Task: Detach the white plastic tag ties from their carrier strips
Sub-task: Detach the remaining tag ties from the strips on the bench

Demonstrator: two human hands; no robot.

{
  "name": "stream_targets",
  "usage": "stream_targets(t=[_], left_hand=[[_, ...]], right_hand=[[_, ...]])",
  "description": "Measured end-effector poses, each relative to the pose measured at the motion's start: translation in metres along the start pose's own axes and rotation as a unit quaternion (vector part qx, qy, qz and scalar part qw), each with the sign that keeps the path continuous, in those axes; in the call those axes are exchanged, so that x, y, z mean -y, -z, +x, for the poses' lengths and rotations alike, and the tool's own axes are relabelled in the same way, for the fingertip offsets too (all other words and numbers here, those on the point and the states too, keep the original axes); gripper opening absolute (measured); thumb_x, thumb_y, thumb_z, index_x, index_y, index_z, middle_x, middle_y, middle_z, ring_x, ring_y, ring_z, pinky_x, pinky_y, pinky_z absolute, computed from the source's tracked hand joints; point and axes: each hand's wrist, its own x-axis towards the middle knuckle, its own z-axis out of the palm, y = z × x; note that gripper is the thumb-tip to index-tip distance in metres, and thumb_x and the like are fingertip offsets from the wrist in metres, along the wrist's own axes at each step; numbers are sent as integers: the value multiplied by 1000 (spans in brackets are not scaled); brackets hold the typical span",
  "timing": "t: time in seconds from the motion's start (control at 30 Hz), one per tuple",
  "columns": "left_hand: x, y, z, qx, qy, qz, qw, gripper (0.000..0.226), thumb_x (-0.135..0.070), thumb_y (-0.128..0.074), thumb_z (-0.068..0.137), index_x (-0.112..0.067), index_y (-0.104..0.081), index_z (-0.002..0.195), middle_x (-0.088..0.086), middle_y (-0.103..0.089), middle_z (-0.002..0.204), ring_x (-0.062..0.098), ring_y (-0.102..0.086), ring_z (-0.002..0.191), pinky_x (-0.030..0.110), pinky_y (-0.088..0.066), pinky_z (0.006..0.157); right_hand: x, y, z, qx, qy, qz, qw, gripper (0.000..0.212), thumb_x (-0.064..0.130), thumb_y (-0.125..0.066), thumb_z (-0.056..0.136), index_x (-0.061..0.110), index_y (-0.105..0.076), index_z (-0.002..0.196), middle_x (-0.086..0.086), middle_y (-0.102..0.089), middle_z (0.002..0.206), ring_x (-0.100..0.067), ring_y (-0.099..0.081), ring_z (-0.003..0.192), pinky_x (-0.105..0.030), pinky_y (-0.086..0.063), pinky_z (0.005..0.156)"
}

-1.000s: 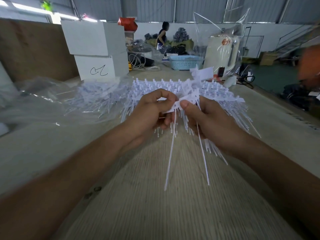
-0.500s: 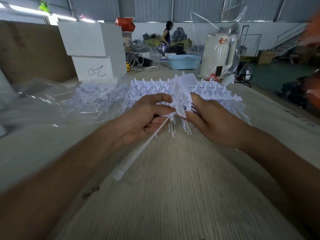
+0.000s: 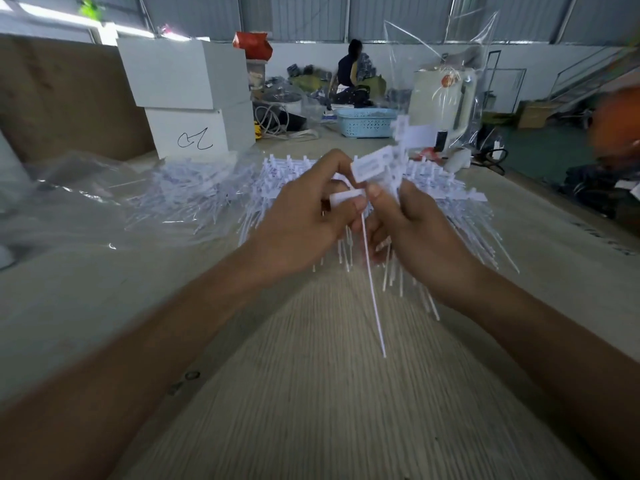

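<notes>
Pale wood-grain desk [image 3: 311,393] carried a heap of tag ties [image 3: 450,195] toward its far edge. Left hand [image 3: 304,220] pinched one tie's head [image 3: 346,197]; right hand [image 3: 412,230] gripped the carrier strip [image 3: 377,166] just above it. The tie's tail [image 3: 372,289] hung toward the near edge, so separation probably required pulling the hands apart.

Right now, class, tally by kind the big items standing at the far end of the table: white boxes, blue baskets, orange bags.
White boxes: 2, the upper box stacked on the lower box
Blue basket: 1
Orange bag: 1
Total: 4
</notes>
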Motion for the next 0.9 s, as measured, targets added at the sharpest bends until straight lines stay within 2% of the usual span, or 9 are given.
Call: stream_targets(t=[0.13, 0.23, 0.33, 0.43, 0.5, 0.63, 0.7, 0.8, 0.9], left_hand=[[-2, -5, 0, -93, -44, 70, 992, 9, -24, -67, 96, -21, -60, 100, -6, -59, 67, 12, -54, 55, 28, -45, 53], [-5, -4, 1, -140, -58, 83, 985, 12, -26, -69, 93, -20, -61, 99, -7, -59, 75, 15, -54, 58, 20, -41, 52], [-7, -5, 2, -130, -30, 8, 991, 13, -26, -63, 97, -21, -56, 107, -8, -61, 83, 14, -60, 67, 24, -46, 58], [-7, -6, 2, -131, -3, -74, 989, 11, -29, -51, 103, -22, -53, 111, 0, -60, 93, 17, -63, 71, 32, -49, 56], [-6, -6, 2, -131, 6, -87, 988, 12, -32, -48, 103, -23, -52, 110, 4, -60, 92, 16, -63, 69, 31, -49, 53], [4, -10, -1, -34, 90, -22, 995, 10, -36, -46, 105, -30, -47, 97, -4, -68, 70, 10, -63, 61, 25, -47, 54], [9, -15, -4, 7, 126, 23, 992, 21, -47, -39, 105, -31, -46, 92, -5, -71, 69, 7, -63, 58, 27, -45, 58], [8, -17, -7, 44, 114, -4, 992, 38, -66, -35, 98, -35, -56, 94, -9, -71, 81, 4, -66, 73, 26, -45, 67], [-1, -21, -8, 114, 115, -30, 986, 47, -78, -47, 82, -45, -56, 114, -22, -65, 107, -4, -64, 99, 21, -49, 78]], right_hand=[[9, -7, -6, 23, -21, 101, 994, 48, 43, -43, 106, -4, -50, 117, -7, -61, 59, -24, -53, 43, -32, -47, 46], [10, -10, -7, 17, -47, 154, 987, 36, 41, -45, 106, 5, -42, 102, 4, -39, 55, -11, -31, 44, -23, -31, 41], [17, -9, -6, 10, -40, 156, 987, 25, 37, -50, 105, 14, -42, 101, 11, -34, 53, -7, -27, 45, -21, -26, 41], [24, -1, -4, -33, 22, 182, 983, 12, 26, -59, 101, 23, -54, 90, 12, -37, 51, -7, -30, 42, -21, -28, 41], [24, 2, -5, -54, 61, 197, 977, 20, 19, -63, 99, 26, -56, 81, 12, -39, 50, -7, -31, 41, -21, -29, 41], [10, -11, -11, -32, 38, 127, 991, 12, 5, -63, 96, 12, -60, 86, 7, -57, 57, 0, -47, 43, -16, -37, 43], [5, -14, -11, -43, 10, 109, 993, 21, 1, -61, 95, 12, -56, 78, 7, -54, 54, -1, -46, 41, -17, -36, 43], [6, -4, -4, -76, -1, 136, 988, 27, 3, -61, 93, 15, -51, 72, 7, -44, 48, -7, -37, 38, -20, -29, 42], [1, 2, 0, -83, 35, 116, 989, 17, -3, -58, 92, 8, -53, 80, -1, -48, 58, -11, -45, 47, -24, -35, 43]])
